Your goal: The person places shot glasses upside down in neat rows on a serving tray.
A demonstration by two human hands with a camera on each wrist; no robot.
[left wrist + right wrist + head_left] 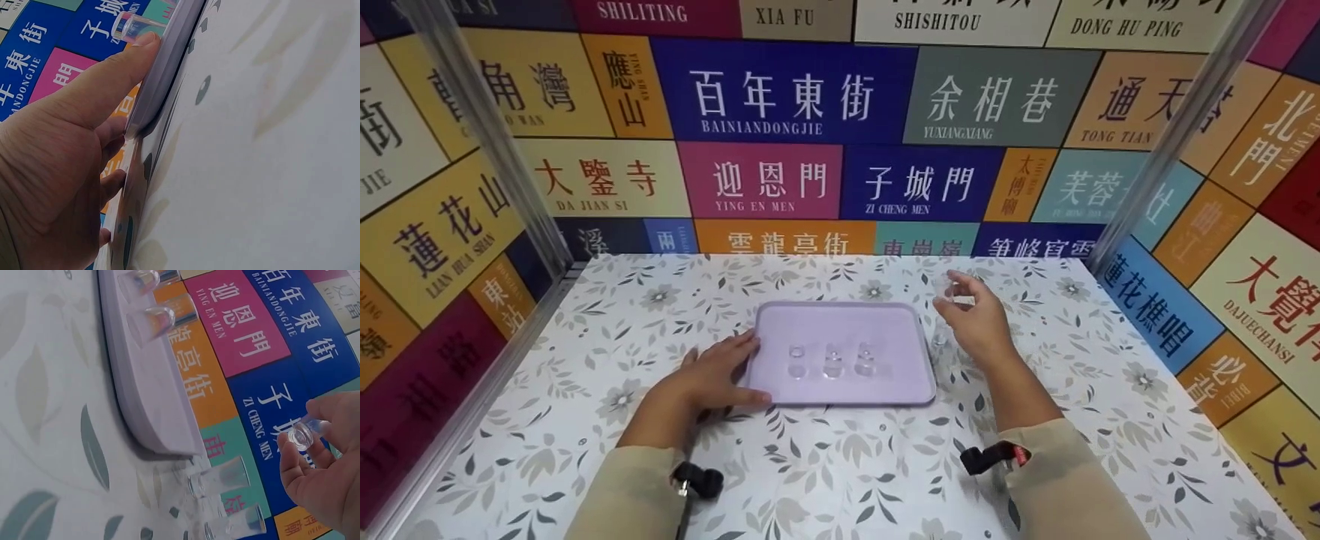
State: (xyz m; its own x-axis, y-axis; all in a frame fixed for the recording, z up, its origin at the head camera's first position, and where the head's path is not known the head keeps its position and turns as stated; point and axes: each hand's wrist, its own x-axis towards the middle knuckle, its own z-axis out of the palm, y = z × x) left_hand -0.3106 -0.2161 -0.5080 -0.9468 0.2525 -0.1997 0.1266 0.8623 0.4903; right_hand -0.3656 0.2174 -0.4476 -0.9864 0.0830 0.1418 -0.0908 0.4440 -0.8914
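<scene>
My two beige sleeves (622, 495) reach forward over the tabletop (847, 465), the wrists angled inward. My right grip (981, 321) pinches a small clear glass (943, 287) between thumb and fingers, holding it above the tabletop to the right of the lilac tray (840, 321). My left grip (714, 371) is spread, its fingers along the tray's left edge and its thumb at the near left corner. Three clear glasses (832, 363) stand in a row on the tray, between the two grips. The right wrist view shows plainly two more glasses (220, 477) standing on the tabletop beside the tray, lower than the pinched one; the head view gives these only faintly. In the left wrist view, my thumb lies on the tray's rim
</scene>
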